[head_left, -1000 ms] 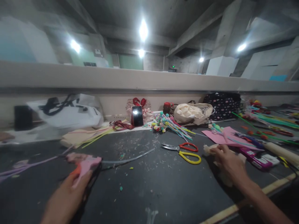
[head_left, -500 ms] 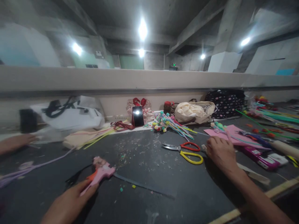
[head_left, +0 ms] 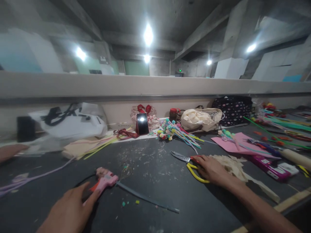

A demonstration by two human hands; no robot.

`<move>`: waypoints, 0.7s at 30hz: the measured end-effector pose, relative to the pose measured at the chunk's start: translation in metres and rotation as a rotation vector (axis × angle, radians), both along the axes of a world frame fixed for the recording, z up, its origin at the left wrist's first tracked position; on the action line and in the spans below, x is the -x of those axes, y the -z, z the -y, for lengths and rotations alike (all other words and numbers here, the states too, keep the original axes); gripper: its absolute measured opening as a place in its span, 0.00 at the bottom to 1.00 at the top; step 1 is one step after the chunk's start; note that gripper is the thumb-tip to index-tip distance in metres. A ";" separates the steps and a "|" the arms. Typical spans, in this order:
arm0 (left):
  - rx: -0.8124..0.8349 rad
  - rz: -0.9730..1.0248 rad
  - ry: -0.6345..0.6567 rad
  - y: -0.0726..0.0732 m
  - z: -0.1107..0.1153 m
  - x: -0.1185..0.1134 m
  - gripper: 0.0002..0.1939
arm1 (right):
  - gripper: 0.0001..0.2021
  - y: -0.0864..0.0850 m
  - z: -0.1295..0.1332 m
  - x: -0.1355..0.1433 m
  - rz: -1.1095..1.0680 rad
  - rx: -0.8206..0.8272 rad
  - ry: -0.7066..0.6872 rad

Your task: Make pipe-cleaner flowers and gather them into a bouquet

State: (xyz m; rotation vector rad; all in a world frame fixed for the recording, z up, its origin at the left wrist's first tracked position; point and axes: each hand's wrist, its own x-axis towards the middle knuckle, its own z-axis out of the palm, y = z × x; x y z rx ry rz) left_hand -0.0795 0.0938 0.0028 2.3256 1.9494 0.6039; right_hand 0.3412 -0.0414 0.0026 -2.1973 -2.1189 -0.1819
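In the head view, the left hand [head_left: 69, 207] lay around the handle of the pink plastic glue gun with the orange trigger [head_left: 107, 179], down on the dark counter [head_left: 141, 223]; whether its fingers gripped, one couldn't tell. And across to the right hand [head_left: 213, 170]: fingers over the red-and-yellow-handled metal scissors [head_left: 186, 158], their closure hidden! Danger lurked: a low leftward sweep could have clipped the translucent rod [head_left: 148, 195] jutting from the gun and twisted it round.
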 end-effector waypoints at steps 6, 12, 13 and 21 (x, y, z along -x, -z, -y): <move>0.022 -0.046 0.407 0.002 0.045 -0.058 0.20 | 0.20 -0.023 0.030 -0.016 -0.083 0.091 -0.035; 0.055 -0.158 0.478 0.017 0.057 -0.071 0.18 | 0.27 -0.017 0.029 -0.023 -0.096 0.118 0.076; 0.047 -0.163 0.490 0.017 0.057 -0.069 0.17 | 0.28 -0.015 0.030 -0.023 -0.121 0.112 0.100; 0.026 -0.169 0.550 0.006 0.063 -0.059 0.11 | 0.29 -0.008 0.040 -0.013 -0.279 0.096 0.148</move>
